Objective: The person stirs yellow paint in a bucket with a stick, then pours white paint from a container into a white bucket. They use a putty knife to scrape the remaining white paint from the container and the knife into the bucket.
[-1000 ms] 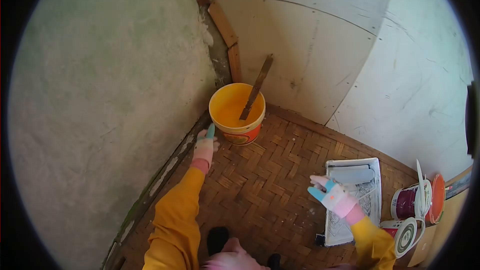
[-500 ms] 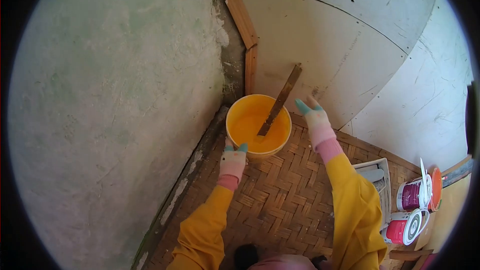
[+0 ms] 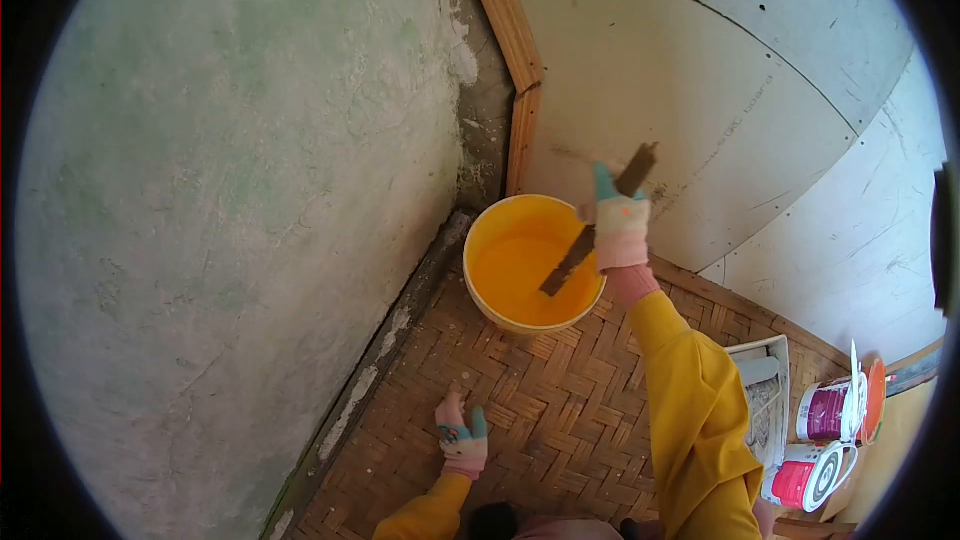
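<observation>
The wooden stick (image 3: 568, 262) stands slanted in the yellow bucket (image 3: 492, 223), its lower end down in the yellow paint (image 3: 515, 280) and its upper end poking out above the gloved right hand (image 3: 620, 225). That hand's fingers are wrapped tight round the stick's shaft, just above the bucket's far rim — one teal fingertip points up along the wood. Below and left of those fingers lies the open pool of paint. Behind them rises a white board (image 3: 700, 90) with a wooden strip (image 3: 510, 20) along its edge.

The gloved left hand (image 3: 462, 437) is well apart from the bucket, low on the woven mat (image 3: 560, 390), and holds nothing — its fingers are loosely spread, resting on the weave. Left of those fingers rises a pale green plaster wall (image 3: 230, 190). To the right of the yellow right sleeve lie a paint tray (image 3: 768, 410) and two small paint cans (image 3: 826, 412).
</observation>
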`<state>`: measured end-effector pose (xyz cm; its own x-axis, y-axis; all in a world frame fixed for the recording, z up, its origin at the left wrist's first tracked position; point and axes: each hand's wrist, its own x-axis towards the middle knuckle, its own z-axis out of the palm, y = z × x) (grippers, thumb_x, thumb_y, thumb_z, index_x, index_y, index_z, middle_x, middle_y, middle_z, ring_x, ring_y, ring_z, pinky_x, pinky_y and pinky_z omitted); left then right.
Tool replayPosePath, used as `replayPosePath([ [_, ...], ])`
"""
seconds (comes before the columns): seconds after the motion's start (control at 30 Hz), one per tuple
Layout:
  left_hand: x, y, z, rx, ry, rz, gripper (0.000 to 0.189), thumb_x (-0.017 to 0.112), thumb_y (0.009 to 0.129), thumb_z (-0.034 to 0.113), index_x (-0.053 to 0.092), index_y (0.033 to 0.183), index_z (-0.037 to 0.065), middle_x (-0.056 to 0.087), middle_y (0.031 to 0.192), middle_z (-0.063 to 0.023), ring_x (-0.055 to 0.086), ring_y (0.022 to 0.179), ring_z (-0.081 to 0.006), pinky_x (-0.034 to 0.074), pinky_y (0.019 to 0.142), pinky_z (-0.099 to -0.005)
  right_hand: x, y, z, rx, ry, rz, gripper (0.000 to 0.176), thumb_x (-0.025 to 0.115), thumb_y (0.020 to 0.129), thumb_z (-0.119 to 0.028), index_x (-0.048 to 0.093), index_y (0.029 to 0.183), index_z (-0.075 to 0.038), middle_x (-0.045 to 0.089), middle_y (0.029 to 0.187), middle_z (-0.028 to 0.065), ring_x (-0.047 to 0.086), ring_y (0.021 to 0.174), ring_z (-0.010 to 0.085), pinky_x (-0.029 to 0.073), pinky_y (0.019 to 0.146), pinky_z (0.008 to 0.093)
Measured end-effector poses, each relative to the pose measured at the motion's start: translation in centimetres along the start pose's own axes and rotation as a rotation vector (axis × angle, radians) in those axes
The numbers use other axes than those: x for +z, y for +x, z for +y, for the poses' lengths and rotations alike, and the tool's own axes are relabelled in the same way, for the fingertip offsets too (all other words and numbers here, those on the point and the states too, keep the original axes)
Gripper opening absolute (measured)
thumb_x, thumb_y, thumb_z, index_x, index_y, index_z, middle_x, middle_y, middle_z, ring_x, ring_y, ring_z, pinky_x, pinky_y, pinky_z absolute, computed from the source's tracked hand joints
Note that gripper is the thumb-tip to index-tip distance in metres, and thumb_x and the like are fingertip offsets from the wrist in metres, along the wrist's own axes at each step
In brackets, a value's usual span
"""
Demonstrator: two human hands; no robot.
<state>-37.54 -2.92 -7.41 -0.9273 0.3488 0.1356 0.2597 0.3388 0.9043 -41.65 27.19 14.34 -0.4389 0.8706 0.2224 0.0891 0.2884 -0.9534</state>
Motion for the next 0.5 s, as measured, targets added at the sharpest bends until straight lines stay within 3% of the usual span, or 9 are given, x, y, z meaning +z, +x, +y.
replayPosePath([
  [0.03,-0.3,-0.1,0.5,0.147,0.119,-0.075,0.050,0.055,0.080,0.016,0.036,0.124,0.001,0.049,0.103,-0.0175,0.050,0.088,-0.0263,0.043,0.078,-0.0354,0.1,0.3,-0.3,-0.028,0.108,0.163,0.017,0.059,0.080,-0.015,0.060,0.093,-0.004,0.056,0.060,0.0035,0.050,0.049,0.0104,0.041,0.046,0.0249],
  [0.07,-0.6,-0.1,0.7,0.294,0.242,-0.152,0.049,0.057,0.078,0.012,0.038,0.122,0.001,0.047,0.106,-0.0195,0.048,0.093,-0.0293,0.042,0.080,-0.0374,0.3,0.5,-0.6,-0.024,0.110,0.159,0.017,0.059,0.080,-0.015,0.060,0.093,-0.004,0.056,0.060,0.0035,0.050,0.049,0.0104,0.041,0.046,0.0249],
  [0.13,-0.4,-0.2,0.8,0.297,0.281,-0.134,0.047,0.058,0.077,0.016,0.041,0.119,0.000,0.048,0.104,-0.0192,0.048,0.093,-0.0322,0.042,0.080,-0.0393,1.4,0.7,-1.7,0.072,0.427,0.313,0.019,0.055,0.084,-0.018,0.061,0.095,-0.004,0.045,0.049,-0.0013,0.042,0.046,0.0070,0.036,0.045,0.0234],
  [0.23,0.0,0.4,1.1,0.323,0.343,-0.116,0.045,0.059,0.077,0.019,0.045,0.114,-0.001,0.049,0.103,-0.0187,0.047,0.094,-0.0344,0.041,0.079,-0.0413,4.3,1.2,-1.5,0.026,0.330,0.325,0.023,0.052,0.086,-0.023,0.063,0.092,-0.003,0.042,0.048,-0.0017,0.039,0.041,0.0077,0.033,0.041,0.0250],
  [0.27,0.0,0.3,1.2,0.325,0.359,-0.127,0.044,0.059,0.077,0.019,0.045,0.114,-0.001,0.049,0.104,-0.0184,0.048,0.094,-0.0337,0.041,0.080,-0.0414,5.1,0.5,-2.6,0.093,0.439,0.254,0.027,0.052,0.086,-0.024,0.063,0.081,0.000,0.039,0.046,-0.0023,0.036,0.038,0.0083,0.031,0.039,0.0243],
  [0.3,0.0,0.2,1.2,0.325,0.364,-0.130,0.044,0.059,0.077,0.019,0.045,0.114,-0.001,0.049,0.104,-0.0184,0.048,0.094,-0.0337,0.041,0.080,-0.0414,5.5,0.0,-2.5,0.097,0.441,0.257,0.027,0.052,0.086,-0.024,0.063,0.081,0.000,0.039,0.046,-0.0023,0.036,0.038,0.0083,0.031,0.039,0.0243],
  [0.4,0.0,0.4,1.3,0.353,0.376,-0.129,0.044,0.059,0.077,0.020,0.045,0.114,0.000,0.049,0.105,-0.0177,0.047,0.094,-0.0332,0.040,0.080,-0.0411,5.3,-1.1,-1.3,0.141,0.607,-0.060,0.029,0.058,0.083,-0.026,0.061,0.070,0.000,0.041,0.045,-0.0007,0.038,0.037,0.0081,0.029,0.036,0.0232],
  [0.5,0.1,0.5,1.3,0.312,0.413,-0.171,0.045,0.058,0.076,0.021,0.045,0.114,0.000,0.048,0.105,-0.0173,0.047,0.093,-0.0331,0.040,0.080,-0.0409,3.8,-1.3,-1.8,0.250,0.502,-0.068,0.030,0.054,0.086,-0.025,0.059,0.071,0.000,0.034,0.043,-0.0034,0.030,0.033,0.0070,0.023,0.034,0.0234],
])
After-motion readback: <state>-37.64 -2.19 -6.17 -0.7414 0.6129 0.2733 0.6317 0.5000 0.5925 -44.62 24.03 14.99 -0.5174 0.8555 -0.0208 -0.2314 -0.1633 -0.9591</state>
